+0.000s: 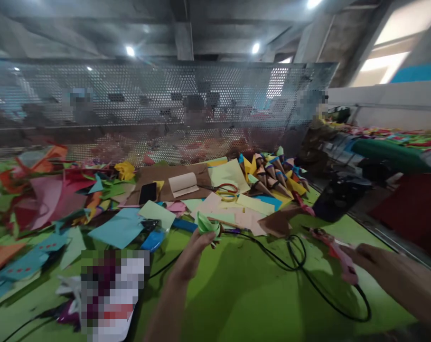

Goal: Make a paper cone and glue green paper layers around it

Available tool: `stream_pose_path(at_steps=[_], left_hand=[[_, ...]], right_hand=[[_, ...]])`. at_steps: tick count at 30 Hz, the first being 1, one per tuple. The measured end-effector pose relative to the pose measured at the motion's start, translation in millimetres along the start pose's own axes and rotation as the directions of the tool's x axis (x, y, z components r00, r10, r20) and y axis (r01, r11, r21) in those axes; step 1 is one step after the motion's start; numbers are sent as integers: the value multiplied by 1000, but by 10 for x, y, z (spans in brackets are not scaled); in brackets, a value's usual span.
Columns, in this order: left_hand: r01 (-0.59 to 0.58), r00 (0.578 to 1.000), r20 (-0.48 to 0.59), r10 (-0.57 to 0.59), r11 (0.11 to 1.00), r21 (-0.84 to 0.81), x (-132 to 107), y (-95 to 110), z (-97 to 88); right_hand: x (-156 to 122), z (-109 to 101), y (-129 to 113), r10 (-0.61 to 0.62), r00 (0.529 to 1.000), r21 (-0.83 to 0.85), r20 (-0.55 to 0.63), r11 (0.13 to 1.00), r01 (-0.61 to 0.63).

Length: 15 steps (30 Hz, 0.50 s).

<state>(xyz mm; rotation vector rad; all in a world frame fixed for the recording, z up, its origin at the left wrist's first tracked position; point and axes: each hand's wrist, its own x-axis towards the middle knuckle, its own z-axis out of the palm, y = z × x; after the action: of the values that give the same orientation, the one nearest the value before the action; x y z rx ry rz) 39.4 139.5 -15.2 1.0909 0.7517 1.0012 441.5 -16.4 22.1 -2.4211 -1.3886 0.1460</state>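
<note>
My left hand (197, 249) is closed around a light green folded paper piece (205, 223), shaped like a small flower or cone, held up over the middle of the green table (251, 294). At the right, my right hand (367, 259) has its fingers on a pink hot glue gun (345, 266), whose nozzle points to the far left; part of the grip is hidden. The gun's black cord (329, 299) loops across the table. Just beyond my left hand lie loose paper squares and scissors (227, 191) with red and yellow handles.
Several brown paper cones (268, 175) are heaped at the back right. Colourful paper (48, 194) piles up on the left, near a phone (148, 193). A black bin (338, 197) stands by the right edge. Behind is a perforated metal screen (147, 104); a person (313, 137) works beyond.
</note>
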Motion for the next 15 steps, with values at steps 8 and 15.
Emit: stream_pose_path(at_steps=[8, 15], left_hand=[[26, 996, 86, -29, 999, 37, -5, -6, 20], [23, 989, 141, -33, 997, 72, -30, 89, 85]], right_hand=[[-139, -141, -1726, -800, 581, 328, -146, 515, 792], [-95, 86, -2417, -901, 417, 410, -121, 338, 847]])
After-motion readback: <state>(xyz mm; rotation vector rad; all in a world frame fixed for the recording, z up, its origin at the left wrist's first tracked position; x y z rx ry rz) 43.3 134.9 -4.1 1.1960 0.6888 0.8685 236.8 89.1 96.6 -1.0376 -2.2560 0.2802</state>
